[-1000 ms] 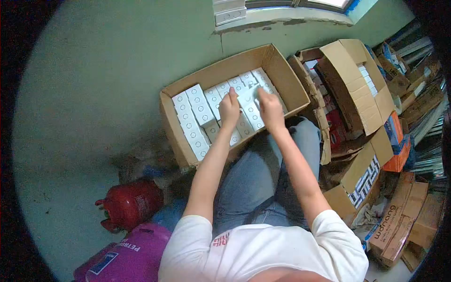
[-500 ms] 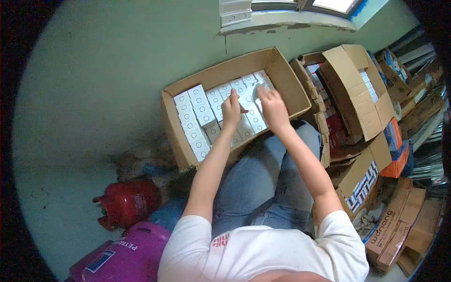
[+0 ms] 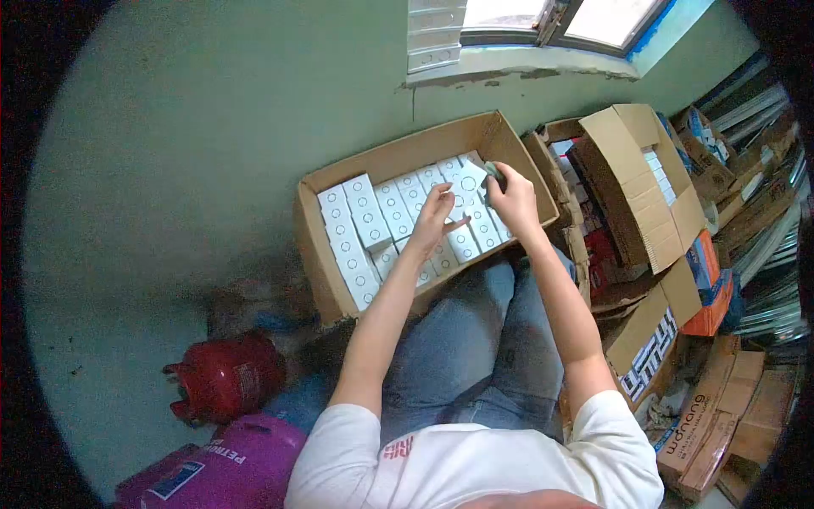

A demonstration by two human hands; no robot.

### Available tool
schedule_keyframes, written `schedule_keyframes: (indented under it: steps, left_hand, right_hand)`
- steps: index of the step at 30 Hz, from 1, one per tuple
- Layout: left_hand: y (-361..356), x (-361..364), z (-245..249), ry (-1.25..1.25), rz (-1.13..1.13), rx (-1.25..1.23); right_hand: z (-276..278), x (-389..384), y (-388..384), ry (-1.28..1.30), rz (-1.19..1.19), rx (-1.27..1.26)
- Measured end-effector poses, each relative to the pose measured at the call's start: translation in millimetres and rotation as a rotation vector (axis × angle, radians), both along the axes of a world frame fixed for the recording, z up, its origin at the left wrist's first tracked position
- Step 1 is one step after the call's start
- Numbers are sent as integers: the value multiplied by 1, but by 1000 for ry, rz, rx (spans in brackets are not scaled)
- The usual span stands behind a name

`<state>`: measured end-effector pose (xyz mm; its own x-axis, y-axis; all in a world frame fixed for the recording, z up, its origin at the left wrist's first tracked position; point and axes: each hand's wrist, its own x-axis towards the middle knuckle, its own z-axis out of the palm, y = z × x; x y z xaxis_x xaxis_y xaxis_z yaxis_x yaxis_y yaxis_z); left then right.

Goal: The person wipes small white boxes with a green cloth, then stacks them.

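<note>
Clothing: I wear a white T-shirt [image 3: 509, 462] and blue jeans [image 3: 449, 339], lower centre of frame.
Lower left: purple container [image 3: 246, 450] with white lettering; red gas cylinder [image 3: 233, 377] just above it in frame.
Left hand: my left hand [image 3: 432, 219], near frame centre, fingers parted, thumb extended, closed on nothing that I can make out; contact with the tilted box cannot be confirmed.
Right hand: my right hand [image 3: 515, 200], right of centre; thumb and fingers pinch a small grey-green item [image 3: 492, 170], kind unclear, at the box's right edge.
Tilted box: one white electrical box [image 3: 467, 181], round knockout visible, between my hands, above centre.
Handling (judged): light, stiff plastic; smooth, so slightly slippery; thin walls may crack under hard squeezing.
Hold point (judged): opposite side edges, clear of the knockout.
Stock: rows of white knockout boxes [image 3: 346, 242] inside a cardboard carton [image 3: 398, 159], centre of frame.
Background: window [image 3: 598, 24], upper right.
</note>
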<state>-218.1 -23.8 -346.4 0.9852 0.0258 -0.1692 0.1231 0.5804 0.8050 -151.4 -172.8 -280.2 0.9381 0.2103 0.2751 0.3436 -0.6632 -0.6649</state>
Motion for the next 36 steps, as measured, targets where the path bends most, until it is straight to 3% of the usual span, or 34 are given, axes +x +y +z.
schedule_keyframes:
  steps: [1,4,6,9,11,16,19,23,24,27,31,36]
  left_hand:
    - [2,-1,-1,-5,-51,-22]
    - [12,-3,4,63,-192,-55]
    - [9,-1,1,-71,-212,27]
    - [7,2,-15,-169,-225,232]
    - [6,4,-23,-202,-216,401]
    - [7,7,-25,-126,-38,307]
    - [9,9,-39,3,50,235]
    - [14,6,-38,32,4,-19]
    - [11,0,-18,47,49,56]
    - [12,8,-47,60,214,142]
    - [9,7,-33,-117,148,510]
    - [14,6,-38,-103,235,629]
  right_hand:
    - [4,4,-3,152,-7,43]
    - [11,8,-13,159,124,132]
    - [19,4,-16,152,171,129]
    - [12,1,-16,-107,249,166]
    - [14,-4,-19,28,257,133]
    - [1,-16,-5,34,281,149]
    - [0,-33,7,-202,415,47]
    - [-9,-46,18,-212,469,-58]
    - [-10,-44,17,-202,431,-90]
    - [-17,-38,6,-173,299,-71]
    - [-22,-60,12,-42,344,69]
    - [-30,-64,18,-121,253,97]
